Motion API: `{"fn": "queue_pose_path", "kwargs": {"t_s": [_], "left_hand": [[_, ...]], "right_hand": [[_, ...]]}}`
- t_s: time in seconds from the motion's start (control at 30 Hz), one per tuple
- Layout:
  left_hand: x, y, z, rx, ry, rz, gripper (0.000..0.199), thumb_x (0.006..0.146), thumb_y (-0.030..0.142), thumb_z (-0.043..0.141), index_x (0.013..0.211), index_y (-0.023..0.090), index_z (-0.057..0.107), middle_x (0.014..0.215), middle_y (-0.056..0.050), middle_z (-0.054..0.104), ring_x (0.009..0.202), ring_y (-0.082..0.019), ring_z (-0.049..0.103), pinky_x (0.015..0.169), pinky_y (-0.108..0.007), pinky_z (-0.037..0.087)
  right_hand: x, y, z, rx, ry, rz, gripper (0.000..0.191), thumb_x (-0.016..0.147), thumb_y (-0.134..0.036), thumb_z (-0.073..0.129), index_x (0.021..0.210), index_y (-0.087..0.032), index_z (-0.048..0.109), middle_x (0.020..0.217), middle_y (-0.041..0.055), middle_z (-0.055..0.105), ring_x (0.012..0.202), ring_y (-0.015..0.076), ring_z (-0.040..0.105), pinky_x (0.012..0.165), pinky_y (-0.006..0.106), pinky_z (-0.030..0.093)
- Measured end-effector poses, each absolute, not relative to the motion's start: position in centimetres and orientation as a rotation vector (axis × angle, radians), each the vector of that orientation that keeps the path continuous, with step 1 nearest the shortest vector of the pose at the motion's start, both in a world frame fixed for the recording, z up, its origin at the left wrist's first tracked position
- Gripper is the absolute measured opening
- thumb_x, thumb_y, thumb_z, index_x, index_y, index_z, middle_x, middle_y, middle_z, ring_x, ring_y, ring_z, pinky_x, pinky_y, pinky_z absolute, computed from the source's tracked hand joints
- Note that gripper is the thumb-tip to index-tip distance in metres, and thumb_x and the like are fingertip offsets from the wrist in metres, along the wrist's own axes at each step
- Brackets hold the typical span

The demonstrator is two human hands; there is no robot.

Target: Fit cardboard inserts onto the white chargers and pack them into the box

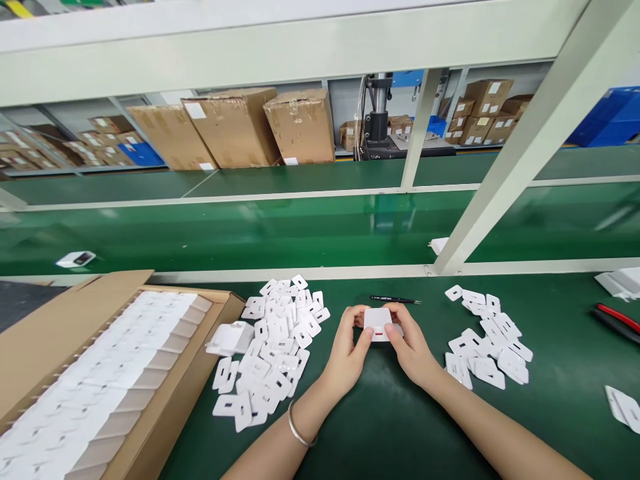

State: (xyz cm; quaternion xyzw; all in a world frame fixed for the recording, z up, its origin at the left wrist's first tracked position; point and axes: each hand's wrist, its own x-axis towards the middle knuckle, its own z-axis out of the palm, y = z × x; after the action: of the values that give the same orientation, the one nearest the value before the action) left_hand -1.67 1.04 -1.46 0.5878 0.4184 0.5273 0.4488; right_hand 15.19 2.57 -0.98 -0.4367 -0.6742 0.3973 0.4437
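Both hands meet over the middle of the table around a small white plastic housing (377,320) with a red mark near its lower edge. My left hand (350,340) grips its left side, the thumb pressing on the front. From the right, my right hand (409,343) holds it in the same way, thumb beside the red mark. The underside of the housing is hidden by the fingers. Just beyond the hands lie black tweezers (395,299). A heap of white slotted plates (277,327) spreads to the left, and a looser group of similar plates (493,340) lies to the right.
An open cardboard box (165,400) with rows of white parts in dividers stands at left. White housings (231,338) lean beside it. Red-and-black handled pliers (617,321) lie at the right edge. A slanted metal post (500,173) rises behind the table, before a green conveyor belt (300,230).
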Motion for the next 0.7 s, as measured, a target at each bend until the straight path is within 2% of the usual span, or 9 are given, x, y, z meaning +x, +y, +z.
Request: {"fn": "queue_pose_path", "kwargs": {"t_s": [0.27,0.47,0.7], "left_hand": [[-1.6,1.0,-1.3,1.473,1.078,1.339,0.033,0.102,0.053,0.056,0.114,0.023,0.059,0.099,-0.005,0.056,0.090,-0.022,0.053,0.084,-0.035,0.044],[-1.3,0.9,-1.4,1.409,1.046,1.364,0.035,0.101,0.056,0.057,0.111,0.022,0.059,0.099,-0.005,0.057,0.088,-0.021,0.053,0.081,-0.035,0.043],[-1.0,1.0,-1.3,1.407,1.050,1.342,0.036,0.102,0.057,0.056,0.112,0.022,0.058,0.100,-0.005,0.057,0.089,-0.022,0.053,0.081,-0.035,0.042]], "right_hand": [[15.0,2.5,-0.2,-1.079,-1.683,0.925,0.024,0.103,-0.048,0.050,0.105,-0.025,0.058,0.094,0.0037,0.062,0.084,0.0218,0.061,0.075,0.034,0.048],[14.8,2.4,0.2,-1.070,-1.659,0.931,0.026,0.101,-0.050,0.052,0.099,-0.024,0.057,0.088,0.0026,0.061,0.077,0.0198,0.057,0.070,0.033,0.045],[15.0,2.4,-0.3,-1.109,-1.621,0.916,0.028,0.100,-0.051,0.052,0.100,-0.024,0.058,0.084,0.0020,0.059,0.074,0.0195,0.055,0.066,0.032,0.044]]}}
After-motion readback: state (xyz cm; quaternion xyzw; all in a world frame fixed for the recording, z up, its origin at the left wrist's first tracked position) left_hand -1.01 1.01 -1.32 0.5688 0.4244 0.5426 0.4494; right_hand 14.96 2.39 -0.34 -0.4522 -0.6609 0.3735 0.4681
